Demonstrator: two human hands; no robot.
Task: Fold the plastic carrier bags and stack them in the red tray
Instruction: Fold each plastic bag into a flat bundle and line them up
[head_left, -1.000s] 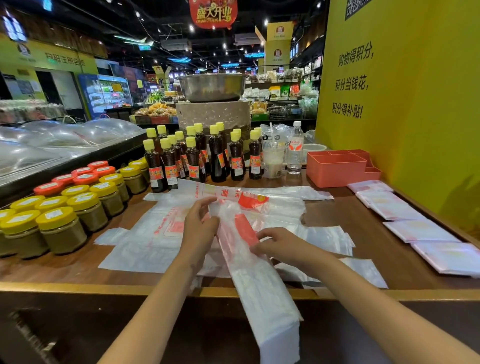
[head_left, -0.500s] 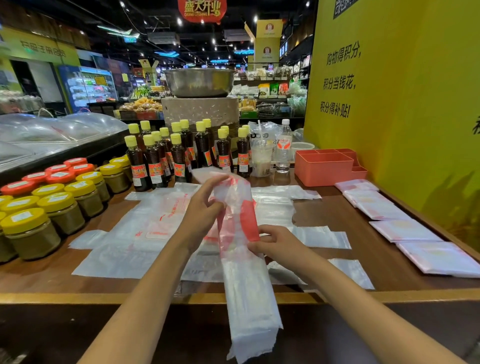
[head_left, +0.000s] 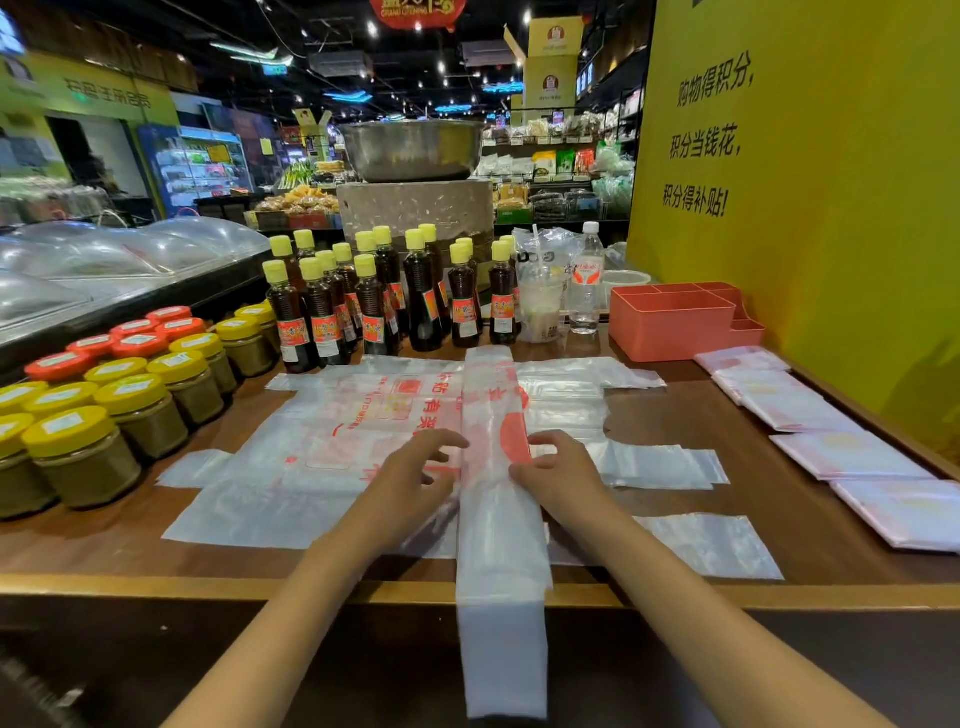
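One bag (head_left: 498, 467), folded lengthwise into a narrow strip, lies front to back on the tabletop (head_left: 727, 587), its near end hanging over the edge. The left hand (head_left: 410, 478) rests at the strip's left edge with fingers loosely bent, seemingly pressing rather than gripping. The right hand (head_left: 561, 473) pinches the right edge between thumb and fingers. The step in hand appears to be the lengthwise fold, flattened and squared. The next move probably calls for folding the strip end over end into a small packet, then carrying it to the tray (head_left: 675, 322), which stands at the far right, apparently empty.

Counts:
- strip in hand, one
- folded packets (head_left: 841, 452) along the right edge, about five
- unfolded bags (head_left: 337, 441) beneath, several, number unclear
- trays, one
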